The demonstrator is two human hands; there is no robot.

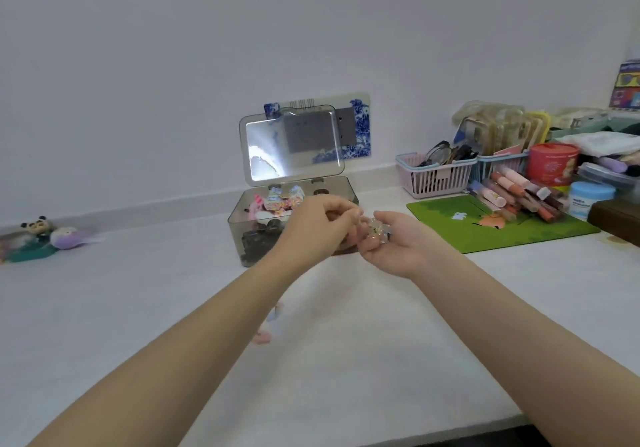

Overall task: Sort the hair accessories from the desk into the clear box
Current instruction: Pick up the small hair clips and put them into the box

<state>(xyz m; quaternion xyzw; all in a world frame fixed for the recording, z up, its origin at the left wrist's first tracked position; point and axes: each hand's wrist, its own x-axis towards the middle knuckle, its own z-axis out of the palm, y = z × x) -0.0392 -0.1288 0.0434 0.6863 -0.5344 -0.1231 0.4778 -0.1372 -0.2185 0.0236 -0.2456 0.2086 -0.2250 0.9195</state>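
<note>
The clear box (239, 218) stands open at the desk's middle back, its lid (292, 145) tipped up against the wall. Pink and patterned hair accessories (277, 202) and dark clips (254, 240) lie inside. In front of the box's right half, my right hand (391, 244) lies palm up and holds a small clear hair clip (377, 233) in its fingers. My left hand (317, 228) has its fingers curled and pinches at that same clip from the left. A small pink accessory (262, 337) and a pale one (275, 311) lie blurred on the desk beside my left forearm.
A green mat (450, 218) lies right of the box, with tubes (512, 192), a pink basket (433, 176), a red tin (552, 162) and a blue-lidded jar (590, 199) around it. Small plush toys (52, 237) sit at far left. The desk's front edge (485, 427) runs lower right.
</note>
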